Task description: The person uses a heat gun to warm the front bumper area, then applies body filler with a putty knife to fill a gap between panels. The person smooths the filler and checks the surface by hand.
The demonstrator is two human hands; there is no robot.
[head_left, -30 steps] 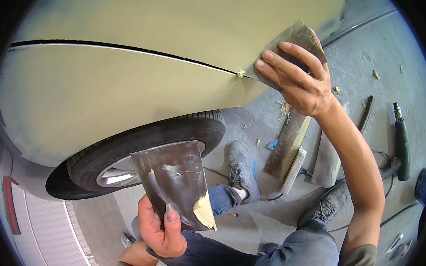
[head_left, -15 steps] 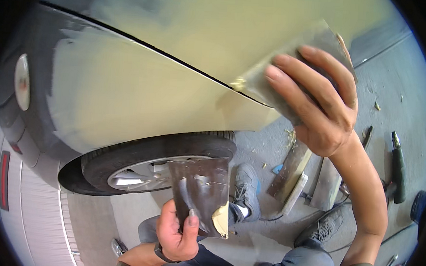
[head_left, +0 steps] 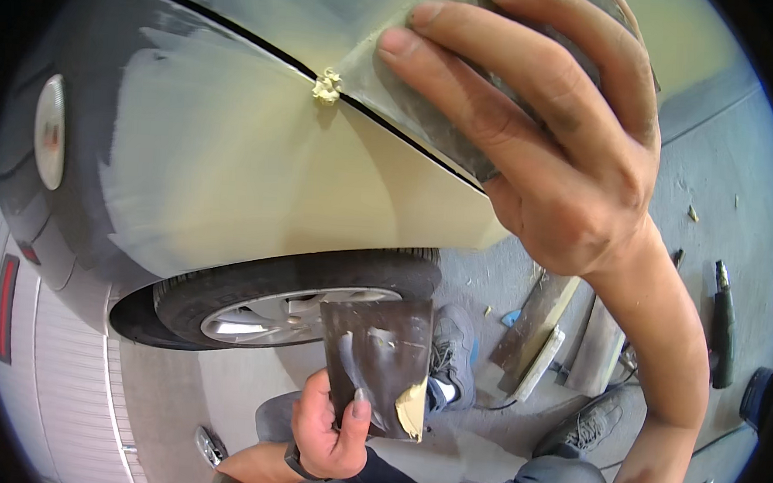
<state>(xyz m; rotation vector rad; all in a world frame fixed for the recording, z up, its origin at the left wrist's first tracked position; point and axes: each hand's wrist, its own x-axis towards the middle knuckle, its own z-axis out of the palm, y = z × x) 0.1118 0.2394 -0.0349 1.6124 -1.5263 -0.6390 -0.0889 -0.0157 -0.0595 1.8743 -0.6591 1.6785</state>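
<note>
My right hand [head_left: 573,181] is closed around a grey flat putty spreader [head_left: 411,112], fingers laid along its face, thumb mostly hidden. Its blade lies against the car's body panel, over the dark gap [head_left: 282,59] between two panels. At the blade's left corner a clump of pale yellow putty [head_left: 326,87] sits on that gap. Smoothed yellowish filler coats the lower panel [head_left: 217,145]. Lower down, my left hand [head_left: 331,427] pinches a dark, wide spreader [head_left: 376,355], thumb on its face. A dab of yellow putty [head_left: 410,409] clings to that spreader's lower right corner.
Below the panel is the car wheel [head_left: 287,311]. Long flat sanding blocks [head_left: 540,315] lie on the floor beyond my shoes [head_left: 453,354], with a black-handled tool [head_left: 722,338] at the right. Small putty scraps [head_left: 693,213] dot the floor.
My right hand has slid the spreader leftward and up across the panel. The putty at its edge has moved up along the gap and bunched up. My left hand has barely shifted.
</note>
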